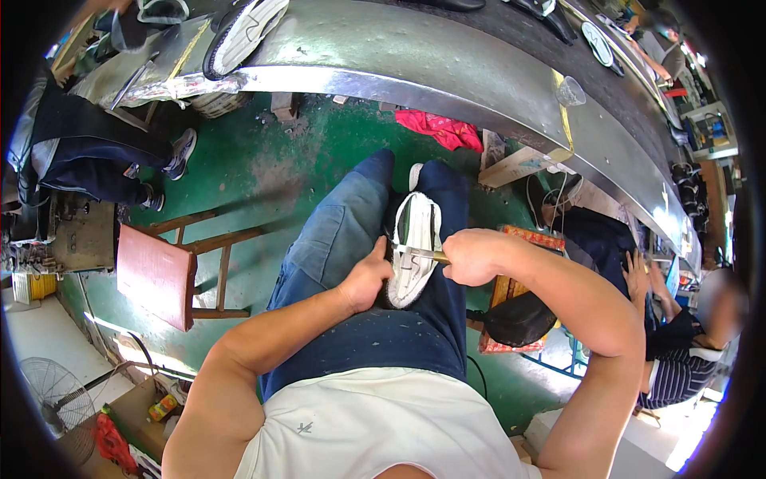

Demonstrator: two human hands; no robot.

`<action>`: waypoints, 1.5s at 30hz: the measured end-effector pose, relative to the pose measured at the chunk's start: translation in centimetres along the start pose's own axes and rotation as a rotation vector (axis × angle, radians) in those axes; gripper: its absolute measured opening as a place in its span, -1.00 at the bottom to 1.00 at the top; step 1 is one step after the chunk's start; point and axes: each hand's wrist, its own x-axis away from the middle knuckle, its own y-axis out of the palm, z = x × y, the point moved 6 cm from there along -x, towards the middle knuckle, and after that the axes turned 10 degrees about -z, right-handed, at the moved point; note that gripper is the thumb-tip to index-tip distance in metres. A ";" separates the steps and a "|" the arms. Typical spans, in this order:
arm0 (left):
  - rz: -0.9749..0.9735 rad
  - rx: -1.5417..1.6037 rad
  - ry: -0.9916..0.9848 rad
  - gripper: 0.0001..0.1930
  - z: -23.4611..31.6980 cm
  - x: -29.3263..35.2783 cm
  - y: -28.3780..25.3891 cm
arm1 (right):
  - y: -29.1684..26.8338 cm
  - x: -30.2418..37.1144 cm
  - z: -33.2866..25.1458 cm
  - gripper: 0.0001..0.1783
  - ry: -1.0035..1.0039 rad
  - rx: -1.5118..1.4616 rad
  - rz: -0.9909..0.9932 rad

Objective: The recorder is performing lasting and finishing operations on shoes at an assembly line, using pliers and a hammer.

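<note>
A dark shoe upper with a pale, cream underside facing up [416, 275] lies across my thighs. My left hand [369, 275] grips its left edge, the index finger stretched along the side and the other fingers curled. From the right, my right hand [472, 257] is closed around the short yellowish handle of what looks like a small hammer [429, 255]. Its grey metal end lies over the middle of the shoe's underside; whether it touches the surface I cannot tell.
A long metal-edged workbench [359, 78] curves across the front, with a shoe [249, 36] on it. To the left stands a stool [155, 275]; a black pouch-like thing [520, 319] is at my right. Pink cloth [440, 130] lies under the bench. Other people sit at far left and right.
</note>
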 end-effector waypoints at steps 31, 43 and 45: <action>0.281 -0.976 0.070 -0.40 0.6 -1.5 0.5 | 10.6 -6.4 7.7 -0.75 -0.039 -0.476 0.706; -0.004 -0.984 -0.300 -0.38 4.5 -2.3 0.7 | 3.6 -7.0 7.1 -0.48 -0.213 -0.499 0.765; -0.017 -1.004 -0.225 -0.38 3.9 -2.1 0.3 | 3.2 -6.0 6.7 -0.47 -0.265 -0.626 0.704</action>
